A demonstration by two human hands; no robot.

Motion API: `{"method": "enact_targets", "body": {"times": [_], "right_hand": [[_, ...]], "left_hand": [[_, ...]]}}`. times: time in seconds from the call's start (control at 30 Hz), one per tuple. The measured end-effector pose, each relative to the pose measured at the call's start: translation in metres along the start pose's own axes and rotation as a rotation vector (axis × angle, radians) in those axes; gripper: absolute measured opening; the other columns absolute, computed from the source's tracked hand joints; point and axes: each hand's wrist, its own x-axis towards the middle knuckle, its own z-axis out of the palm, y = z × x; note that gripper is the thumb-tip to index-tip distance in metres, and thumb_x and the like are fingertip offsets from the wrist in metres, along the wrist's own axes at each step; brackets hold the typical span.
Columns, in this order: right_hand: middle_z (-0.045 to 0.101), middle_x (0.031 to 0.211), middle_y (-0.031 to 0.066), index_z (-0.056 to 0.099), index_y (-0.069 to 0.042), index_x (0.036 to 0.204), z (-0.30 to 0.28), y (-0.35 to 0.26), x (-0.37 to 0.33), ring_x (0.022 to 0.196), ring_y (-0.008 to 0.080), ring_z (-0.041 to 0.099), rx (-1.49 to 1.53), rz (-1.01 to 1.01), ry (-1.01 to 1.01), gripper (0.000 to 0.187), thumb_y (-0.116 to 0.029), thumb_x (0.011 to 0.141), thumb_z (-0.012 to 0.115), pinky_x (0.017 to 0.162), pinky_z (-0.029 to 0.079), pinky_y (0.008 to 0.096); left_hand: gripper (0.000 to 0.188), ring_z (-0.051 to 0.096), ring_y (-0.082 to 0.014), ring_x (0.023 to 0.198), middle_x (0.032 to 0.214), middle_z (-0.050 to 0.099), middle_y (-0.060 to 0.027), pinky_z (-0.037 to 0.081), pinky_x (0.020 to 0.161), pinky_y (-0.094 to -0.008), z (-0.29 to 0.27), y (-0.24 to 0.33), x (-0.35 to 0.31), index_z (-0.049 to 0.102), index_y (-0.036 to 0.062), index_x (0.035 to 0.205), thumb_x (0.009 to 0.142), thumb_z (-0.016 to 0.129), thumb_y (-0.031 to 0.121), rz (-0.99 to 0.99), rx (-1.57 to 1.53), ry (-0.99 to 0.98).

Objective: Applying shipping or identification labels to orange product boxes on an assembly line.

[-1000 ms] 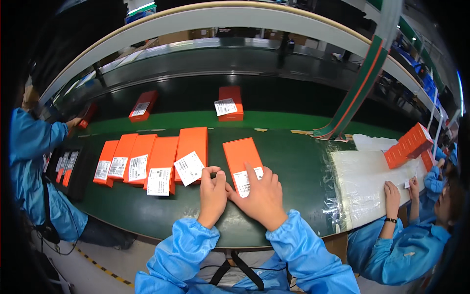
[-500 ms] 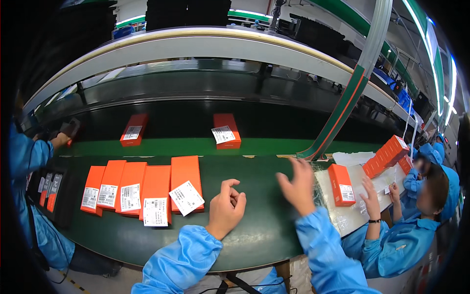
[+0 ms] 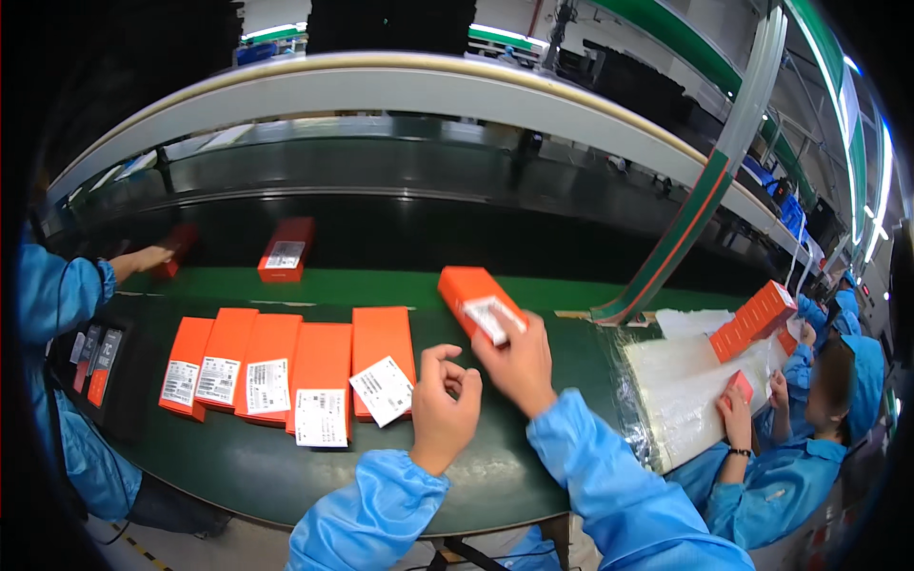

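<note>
My right hand [image 3: 519,360] grips an orange box [image 3: 468,282] with a white label, tilted over the near edge of the belt. The fingers lie across its label end and partly cover it. My left hand [image 3: 446,409] is held over the green table, empty, its fingers loosely curled and the fingertips apart. Just left of it lies an orange box [image 3: 381,333] with a white label set askew. Several more labelled orange boxes [image 3: 322,362] lie beside that one in a slanting row.
Another orange box [image 3: 288,249] is on the dark belt [image 3: 381,224]. A co-worker's hand [image 3: 152,257] at left touches a red box, near a black tray [image 3: 124,381]. A green post [image 3: 657,243] rises at right. Beyond it, a co-worker's hand [image 3: 735,419] holds a red box beside stacked boxes [image 3: 752,319].
My right hand has swung left from the mat side and taken hold of the belt's nearer orange box. The orange box standing on the mat is gone; the right co-worker now holds a red box.
</note>
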Motion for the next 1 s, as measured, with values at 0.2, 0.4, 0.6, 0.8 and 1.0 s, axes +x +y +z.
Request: {"method": "enact_targets", "body": {"times": [0.2,0.4,0.6,0.8,1.0], "right_hand": [[0.052,0.125,0.0224,0.066,-0.015,0.120,-0.091,-0.020,-0.105,0.112,0.0391,0.054,-0.053,0.098,-0.215,0.047,-0.033,0.078,0.077,0.097,0.044,0.0449],[0.063,0.100,0.0119,0.056,-0.004,0.122,-0.084,0.013,-0.091,0.090,0.0204,0.065,0.679,0.555,-0.012,0.043,-0.001,0.081,0.070,0.081,0.052,0.0314],[0.066,0.095,0.0091,0.046,-0.001,0.137,-0.125,0.007,-0.067,0.088,0.0125,0.067,0.962,0.470,-0.313,0.055,0.009,0.085,0.063,0.079,0.056,0.0262],[0.069,0.102,0.0143,0.045,0.001,0.137,-0.134,0.010,-0.066,0.092,0.0142,0.068,1.062,0.557,-0.328,0.053,0.008,0.087,0.062,0.082,0.057,0.0274],[0.070,0.105,0.0160,0.045,0.002,0.136,-0.131,0.004,-0.070,0.094,0.0170,0.069,1.330,0.725,-0.379,0.051,0.006,0.089,0.063,0.084,0.058,0.0295]], "left_hand": [[0.025,0.054,-0.0076,0.065,0.076,0.058,-0.0038,0.046,0.057,-0.0238,0.019,-0.014,-0.006,0.049,-0.0031,0.111,0.090,0.060,0.003,-0.128,-0.098,-0.056],[0.019,0.054,-0.0056,0.071,0.083,0.058,-0.0022,0.045,0.062,-0.0204,0.021,-0.002,-0.013,0.056,-0.0021,0.107,0.090,0.062,0.005,-0.098,0.053,-0.174],[0.015,0.061,-0.0073,0.068,0.083,0.067,-0.0046,0.049,0.062,-0.0212,0.009,0.002,-0.004,0.066,-0.0033,0.098,0.089,0.068,0.009,-0.322,-0.158,-0.399],[0.013,0.065,-0.0115,0.070,0.084,0.069,-0.0075,0.052,0.066,-0.0246,0.006,0.010,-0.004,0.067,-0.0018,0.096,0.092,0.067,0.010,-0.519,-0.303,-0.610],[0.016,0.066,-0.0116,0.079,0.091,0.069,-0.0076,0.053,0.070,-0.0239,-0.003,0.000,-0.006,0.066,-0.0020,0.102,0.095,0.065,0.013,-0.636,-0.507,-0.760]]}}
